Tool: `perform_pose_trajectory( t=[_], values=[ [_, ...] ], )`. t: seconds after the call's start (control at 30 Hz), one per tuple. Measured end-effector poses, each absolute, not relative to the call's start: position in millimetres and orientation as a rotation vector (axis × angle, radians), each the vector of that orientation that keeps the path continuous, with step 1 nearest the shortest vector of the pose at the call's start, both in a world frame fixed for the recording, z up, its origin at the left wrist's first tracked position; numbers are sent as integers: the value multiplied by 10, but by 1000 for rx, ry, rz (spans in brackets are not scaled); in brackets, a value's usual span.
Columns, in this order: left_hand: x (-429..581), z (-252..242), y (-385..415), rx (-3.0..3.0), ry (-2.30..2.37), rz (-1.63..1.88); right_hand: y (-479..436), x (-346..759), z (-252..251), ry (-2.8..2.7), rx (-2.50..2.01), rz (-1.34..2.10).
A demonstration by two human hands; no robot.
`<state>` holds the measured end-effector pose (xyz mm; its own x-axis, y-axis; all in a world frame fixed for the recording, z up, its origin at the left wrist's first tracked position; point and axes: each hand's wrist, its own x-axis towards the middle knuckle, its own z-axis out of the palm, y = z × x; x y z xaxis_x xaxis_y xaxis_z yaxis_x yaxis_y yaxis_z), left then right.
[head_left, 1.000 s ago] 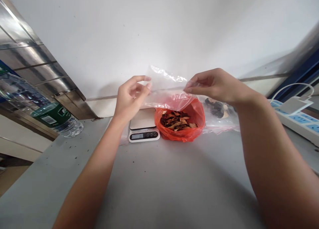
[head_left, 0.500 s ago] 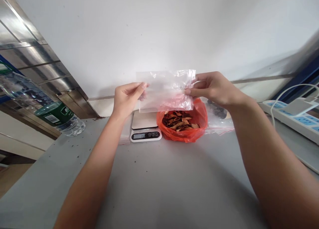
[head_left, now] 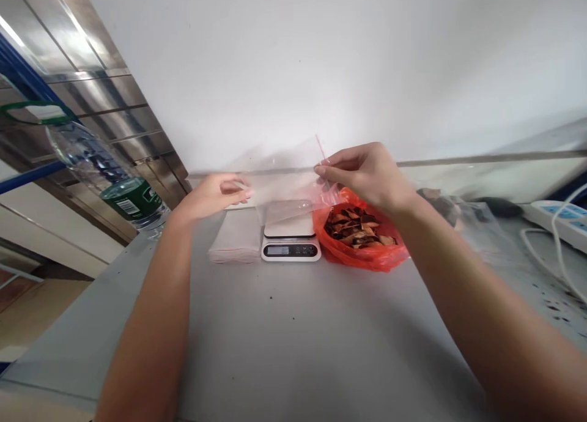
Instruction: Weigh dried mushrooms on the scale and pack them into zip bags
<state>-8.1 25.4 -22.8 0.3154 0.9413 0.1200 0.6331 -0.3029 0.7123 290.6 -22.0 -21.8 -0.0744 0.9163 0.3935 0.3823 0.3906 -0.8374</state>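
Observation:
A clear zip-lock bag (head_left: 288,180) with a pinkish-red seal line is held sideways above the kitchen scale (head_left: 290,251). My right hand (head_left: 367,171) pinches the bag at its seal end. At the opposite end, my left hand (head_left: 213,196) has thumb and fingers closed on the bag's edge, though the thin film is blurred there. Below the right hand sits a red plastic bag (head_left: 367,261), open at the top, with brown dried slices (head_left: 360,226) inside. To the left of the scale lies a stack of flat clear bags (head_left: 236,238).
A large water bottle (head_left: 131,199) with a green label stands at the table's left edge. On the right are clear plastic bags (head_left: 477,226), a white power strip (head_left: 562,220) and its cable (head_left: 545,257). Dark crumbs dot the grey table (head_left: 293,348); a white wall (head_left: 321,61) rises behind.
The view has shifted left, uncovering more of the bag stack. The zip-lock bag has tilted, its seal line now showing at the right end. Both hands remain at its ends.

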Motion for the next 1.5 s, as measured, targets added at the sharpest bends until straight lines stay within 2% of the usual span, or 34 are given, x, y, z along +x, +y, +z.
perform_pose_trajectory(
  t=[0.17,0.27,0.37,0.57,0.8,1.03,1.17,1.33,1.5],
  values=[
    [-709,-317,260,1874,1693,350,-87,2305,-235,-1855,-1144,241],
    [-918,-489,235,1678,1636,385,-101,1901,-277,-2121,-1126,-153],
    [-970,-664,231,1600,1525,451,-169,1537,-414,-2499,-1117,-304],
    [-937,-847,327,1706,1495,412,-296,1219,-803,-3005,-1072,-79],
    [-693,-849,431,2077,1597,518,-331,1298,-908,-3037,-1072,-4],
    [-384,-914,407,2225,1527,260,-424,1477,-992,-2948,-931,176],
    [-344,-897,386,2259,1581,179,-465,1784,-836,-2847,-857,460],
    [-197,-726,365,2326,1602,214,-526,2404,-352,-2619,-1061,755],
    [162,-495,256,2436,1421,397,-551,3181,4,-2437,-1390,584]
  ],
)
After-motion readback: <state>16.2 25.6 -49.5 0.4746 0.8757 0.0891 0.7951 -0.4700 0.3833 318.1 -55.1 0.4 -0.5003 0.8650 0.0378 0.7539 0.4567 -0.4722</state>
